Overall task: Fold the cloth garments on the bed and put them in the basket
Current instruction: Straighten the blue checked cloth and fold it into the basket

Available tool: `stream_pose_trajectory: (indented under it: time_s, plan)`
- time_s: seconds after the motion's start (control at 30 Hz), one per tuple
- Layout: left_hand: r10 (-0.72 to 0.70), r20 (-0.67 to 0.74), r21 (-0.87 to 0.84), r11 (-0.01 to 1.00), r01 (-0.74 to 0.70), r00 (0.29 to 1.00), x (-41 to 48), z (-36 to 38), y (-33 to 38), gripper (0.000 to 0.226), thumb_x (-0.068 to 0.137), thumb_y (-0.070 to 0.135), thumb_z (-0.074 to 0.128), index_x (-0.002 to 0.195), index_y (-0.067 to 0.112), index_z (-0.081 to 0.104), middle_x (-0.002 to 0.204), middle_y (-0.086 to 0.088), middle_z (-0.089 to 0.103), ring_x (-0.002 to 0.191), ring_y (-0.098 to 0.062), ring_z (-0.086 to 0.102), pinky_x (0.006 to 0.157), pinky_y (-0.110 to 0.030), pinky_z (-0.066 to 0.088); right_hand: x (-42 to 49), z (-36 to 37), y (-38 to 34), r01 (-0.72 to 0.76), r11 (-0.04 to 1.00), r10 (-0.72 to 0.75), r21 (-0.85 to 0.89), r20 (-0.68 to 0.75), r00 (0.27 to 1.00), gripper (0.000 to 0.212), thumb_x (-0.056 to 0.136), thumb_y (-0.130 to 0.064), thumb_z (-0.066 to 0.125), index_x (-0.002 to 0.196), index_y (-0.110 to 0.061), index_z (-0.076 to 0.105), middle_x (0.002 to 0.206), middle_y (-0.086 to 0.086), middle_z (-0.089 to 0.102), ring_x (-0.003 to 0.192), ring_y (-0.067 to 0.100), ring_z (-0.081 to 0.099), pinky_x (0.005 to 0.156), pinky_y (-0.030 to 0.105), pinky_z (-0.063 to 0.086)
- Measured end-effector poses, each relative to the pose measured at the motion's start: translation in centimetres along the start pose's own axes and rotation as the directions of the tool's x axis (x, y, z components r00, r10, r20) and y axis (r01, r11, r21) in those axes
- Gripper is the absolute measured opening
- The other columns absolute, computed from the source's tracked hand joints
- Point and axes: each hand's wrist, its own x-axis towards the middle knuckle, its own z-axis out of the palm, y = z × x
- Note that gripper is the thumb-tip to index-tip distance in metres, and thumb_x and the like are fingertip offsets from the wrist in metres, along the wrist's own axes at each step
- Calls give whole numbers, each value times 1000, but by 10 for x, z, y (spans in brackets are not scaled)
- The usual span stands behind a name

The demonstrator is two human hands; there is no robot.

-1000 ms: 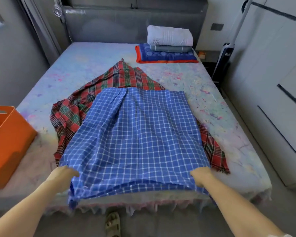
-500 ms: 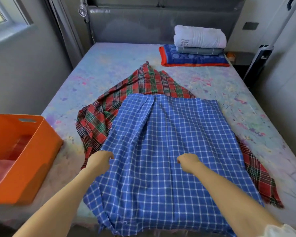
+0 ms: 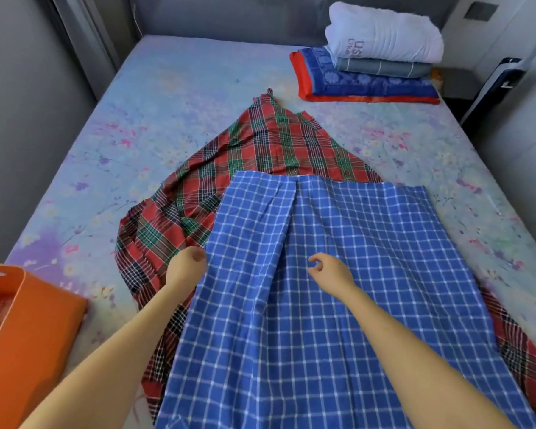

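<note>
A blue checked cloth [image 3: 338,305] lies spread flat on the bed, over a red and green plaid cloth [image 3: 260,156] that sticks out behind it and along both sides. My left hand [image 3: 186,267] sits at the blue cloth's left edge with its fingers curled; whether it pinches the edge is hidden. My right hand [image 3: 331,270] hovers over the middle of the blue cloth, fingers loosely curled and holding nothing. The orange basket [image 3: 28,329] stands at the bed's near left corner.
A stack of folded textiles [image 3: 375,66] lies at the bed's far right, by the grey headboard. The bed [image 3: 174,119] has a pale flowered sheet. A grey wall runs along the left and a dark upright appliance [image 3: 498,85] stands at the right.
Both hands left the blue cloth's near hem and moved forward over it. The right hand has opened from a fist; the left has shifted to the cloth's left edge. The view moved closer.
</note>
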Motion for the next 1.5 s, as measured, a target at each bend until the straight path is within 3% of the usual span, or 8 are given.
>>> stream_pose_trajectory:
  time_s: [0.5, 0.7, 0.8, 0.9, 1.0, 1.13, 1.3, 1.5]
  plan:
    - [-43, -123, 70, 996, 52, 991, 312, 107, 59, 43, 92, 24, 55, 129, 3, 49, 126, -19, 56, 113, -38, 53, 92, -41, 42, 290, 38, 31, -140, 844, 195, -518, 52, 979, 94, 85, -48, 63, 150, -33, -4, 158, 11, -6, 144, 40, 4, 100, 49, 43]
    - [-230, -54, -4, 973, 230, 972, 393, 121, 81, 52, 83, 40, 65, 113, 0, 52, 98, -17, 64, 91, -34, 62, 72, -41, 49, 317, 77, 68, -102, 780, 127, -617, -4, 992, 92, 93, -32, 58, 148, -27, -15, 157, 19, -11, 143, 44, 2, 93, 44, 50]
    - [55, -210, -29, 998, -62, 976, 379, 121, 96, 12, 86, 16, 60, 82, 5, 60, 77, -11, 62, 70, -25, 56, 56, -29, 39, 320, 76, 66, -110, 787, 155, -607, 22, 988, 94, 92, -36, 59, 148, -29, -17, 157, 18, -11, 143, 44, 0, 95, 46, 49]
    - [612, -173, 90, 790, -606, 772, 325, 118, 108, 11, 83, 7, 60, 81, 15, 67, 75, -1, 61, 67, -21, 56, 58, -26, 44, 311, 54, 49, -136, 895, 189, -424, 85, 978, 94, 85, -43, 65, 150, -34, -3, 158, 12, -6, 143, 42, -1, 104, 53, 38]
    - [768, 191, 35, 617, -787, 611, 279, 125, 100, 22, 83, 16, 58, 100, 13, 72, 89, -4, 71, 80, -23, 66, 70, -27, 53, 286, 17, 15, -233, 922, 242, 308, 10, 970, 66, 78, -55, 63, 131, -17, 51, 136, 4, 51, 131, 31, 42, 98, 45, 45]
    - [624, 316, -189, 779, -597, 715, 237, 135, 97, 19, 91, 14, 60, 106, 11, 71, 93, -6, 73, 87, -10, 58, 67, -4, 37, 251, 3, -35, -199, 553, 200, 809, 103, 974, 32, 87, -46, 57, 88, -15, 66, 76, 0, 73, 80, 23, 70, 78, 42, 56]
    - [428, 346, -417, 867, -272, 835, 234, 120, 100, 9, 87, 16, 66, 82, 18, 73, 71, 10, 70, 66, 0, 62, 68, -19, 49, 246, 17, -39, -242, 556, 391, 795, 8, 920, 11, 84, 2, 59, 76, -5, 62, 75, 14, 69, 65, 25, 66, 59, 36, 57]
    - [284, 56, -40, 959, -282, 957, 298, 138, 121, 22, 93, 22, 55, 102, 5, 66, 98, -10, 67, 89, -25, 60, 72, -27, 40, 223, -40, -2, 52, 605, 558, 794, -470, 684, 26, 73, -4, 50, 56, -4, 31, 51, 2, 34, 50, 18, 36, 50, 25, 29]
